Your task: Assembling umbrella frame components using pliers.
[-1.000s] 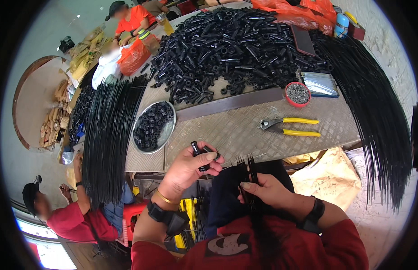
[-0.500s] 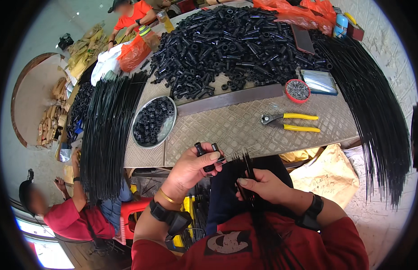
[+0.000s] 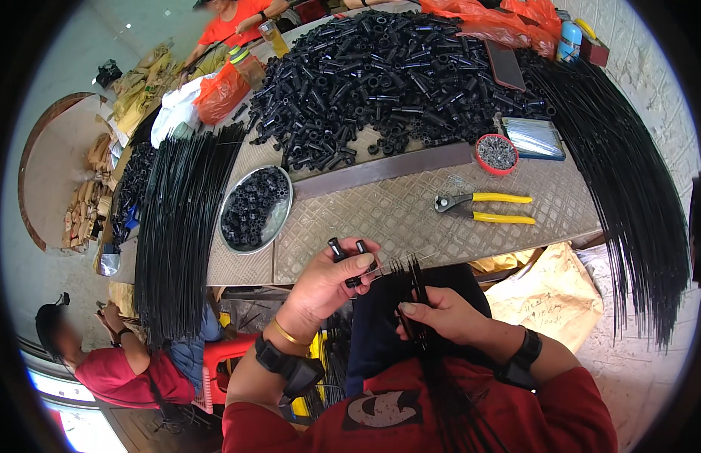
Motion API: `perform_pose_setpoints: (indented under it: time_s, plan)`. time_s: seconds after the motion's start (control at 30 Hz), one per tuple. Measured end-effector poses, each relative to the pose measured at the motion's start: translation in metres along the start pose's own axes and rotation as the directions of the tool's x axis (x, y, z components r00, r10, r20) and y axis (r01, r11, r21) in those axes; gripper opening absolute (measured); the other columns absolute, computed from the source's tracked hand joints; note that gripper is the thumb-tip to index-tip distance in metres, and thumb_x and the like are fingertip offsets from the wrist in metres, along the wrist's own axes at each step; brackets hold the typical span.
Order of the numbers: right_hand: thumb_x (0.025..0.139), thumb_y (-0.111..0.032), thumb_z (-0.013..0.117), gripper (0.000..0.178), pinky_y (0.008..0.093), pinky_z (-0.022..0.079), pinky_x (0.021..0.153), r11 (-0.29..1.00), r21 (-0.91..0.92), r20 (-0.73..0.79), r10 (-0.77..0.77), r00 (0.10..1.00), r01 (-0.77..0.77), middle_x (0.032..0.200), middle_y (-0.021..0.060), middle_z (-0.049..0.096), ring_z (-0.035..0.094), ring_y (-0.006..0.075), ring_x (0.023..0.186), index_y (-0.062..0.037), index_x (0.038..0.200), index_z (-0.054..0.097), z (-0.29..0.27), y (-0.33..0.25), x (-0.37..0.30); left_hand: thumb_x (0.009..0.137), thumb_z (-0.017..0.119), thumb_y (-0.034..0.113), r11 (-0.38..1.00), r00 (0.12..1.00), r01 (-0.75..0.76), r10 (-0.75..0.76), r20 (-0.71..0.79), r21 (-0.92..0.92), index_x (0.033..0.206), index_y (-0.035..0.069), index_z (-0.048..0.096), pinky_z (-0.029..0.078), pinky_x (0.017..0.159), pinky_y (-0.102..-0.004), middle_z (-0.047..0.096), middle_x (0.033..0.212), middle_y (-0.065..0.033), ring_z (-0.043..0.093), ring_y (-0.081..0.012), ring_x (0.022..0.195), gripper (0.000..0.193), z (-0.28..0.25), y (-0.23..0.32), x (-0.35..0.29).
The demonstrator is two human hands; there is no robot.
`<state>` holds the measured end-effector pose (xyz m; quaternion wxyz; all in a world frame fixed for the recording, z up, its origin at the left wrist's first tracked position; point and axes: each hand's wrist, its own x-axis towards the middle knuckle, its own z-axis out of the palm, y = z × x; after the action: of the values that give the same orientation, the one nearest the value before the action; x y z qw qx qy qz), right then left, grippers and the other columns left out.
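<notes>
Between the thumb and fingers of my left hand (image 3: pixel 324 279) are several short black tubular plastic parts (image 3: pixel 339 251). My right hand (image 3: pixel 441 311) is closed round a bundle of thin black cables (image 3: pixel 418 291), whose long ends trail down over my shirt. Fine bare wires stick out from the tops of the cables, close to my left fingertips. Whether a wire enters one of the tubular parts is too small to tell. Both hands are just off the table's near edge, above my lap. Yellow-handled pliers (image 3: pixel 482 208) lie on the table beyond my right hand.
A heap of black tubular parts (image 3: pixel 381 83) fills the far table behind a metal strip (image 3: pixel 388 170). A metal bowl (image 3: pixel 286 215) holds small black rings; a red dish (image 3: pixel 480 160) holds small metal pieces. Cables (image 3: pixel 184 234) hang at both sides. Two co-workers sit at left.
My hands stay nearly in place, with the left fingers shifted slightly against the tubular parts. The co-worker in red at lower left has drawn their hands together near their chest.
</notes>
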<state>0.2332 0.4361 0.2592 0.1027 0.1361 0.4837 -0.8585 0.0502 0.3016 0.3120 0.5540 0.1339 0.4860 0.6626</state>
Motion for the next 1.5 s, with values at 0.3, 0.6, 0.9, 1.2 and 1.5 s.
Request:
perform_pose_setpoints:
  time_s: [0.3,0.6,0.9,1.2,1.5]
  plan:
    - [0.094,-0.025,0.054,0.025,0.0296,0.053,0.074,1.000,0.015,-0.003,-0.001,1.000,0.001,0.088,0.0075,0.064,0.065,0.0164,0.082,-0.0016,0.101,0.057,-0.001,0.001,0.000,0.083,0.067,0.008,0.995,0.988,-0.019,0.005,-0.154,-0.093,0.101,-0.001,0.060,0.058,0.073,-0.0278,0.064,0.095,-0.0082,0.066,-0.0161,0.080,0.021,-0.008,0.001,0.000]
    - [0.093,-0.025,0.056,0.023,0.0272,0.053,0.070,1.000,0.026,-0.020,0.007,1.000,-0.007,0.084,0.0064,0.064,0.064,0.0142,0.077,-0.0030,0.098,0.057,0.004,-0.001,0.000,0.083,0.069,0.014,0.995,0.994,-0.012,0.001,-0.106,-0.096,0.093,0.007,0.059,0.051,0.061,-0.0259,0.064,0.093,-0.0062,0.060,-0.0125,0.072,0.015,-0.007,-0.005,-0.002]
    - [0.093,-0.025,0.057,0.022,0.0269,0.053,0.069,0.999,0.026,-0.022,0.021,1.000,-0.021,0.084,0.0067,0.064,0.064,0.0140,0.076,-0.0035,0.098,0.057,0.004,-0.002,0.001,0.080,0.072,0.017,0.995,0.999,-0.021,0.017,-0.042,-0.093,0.088,0.008,0.056,0.043,0.056,-0.0224,0.060,0.093,-0.0090,0.054,-0.0122,0.071,0.020,-0.007,-0.010,-0.002]
    - [0.093,-0.025,0.057,0.022,0.0267,0.053,0.069,0.999,0.031,-0.006,0.023,1.000,-0.023,0.083,0.0069,0.064,0.064,0.0142,0.075,-0.0033,0.099,0.057,0.004,0.000,0.003,0.081,0.071,0.011,0.991,1.000,0.009,-0.009,0.002,-0.133,0.090,0.010,0.053,0.040,0.053,-0.0235,0.063,0.091,-0.0083,0.054,-0.0120,0.067,0.021,-0.004,-0.008,-0.002]
    - [0.092,-0.025,0.058,0.022,0.0252,0.052,0.065,0.999,0.028,-0.024,0.024,0.999,-0.023,0.081,0.0058,0.064,0.063,0.0121,0.072,-0.0042,0.097,0.057,0.005,0.001,0.004,0.080,0.072,0.010,0.993,1.000,-0.021,0.019,-0.018,-0.116,0.094,0.009,0.053,0.040,0.052,-0.0236,0.061,0.085,-0.0047,0.053,-0.0124,0.066,0.023,-0.001,-0.011,-0.003]
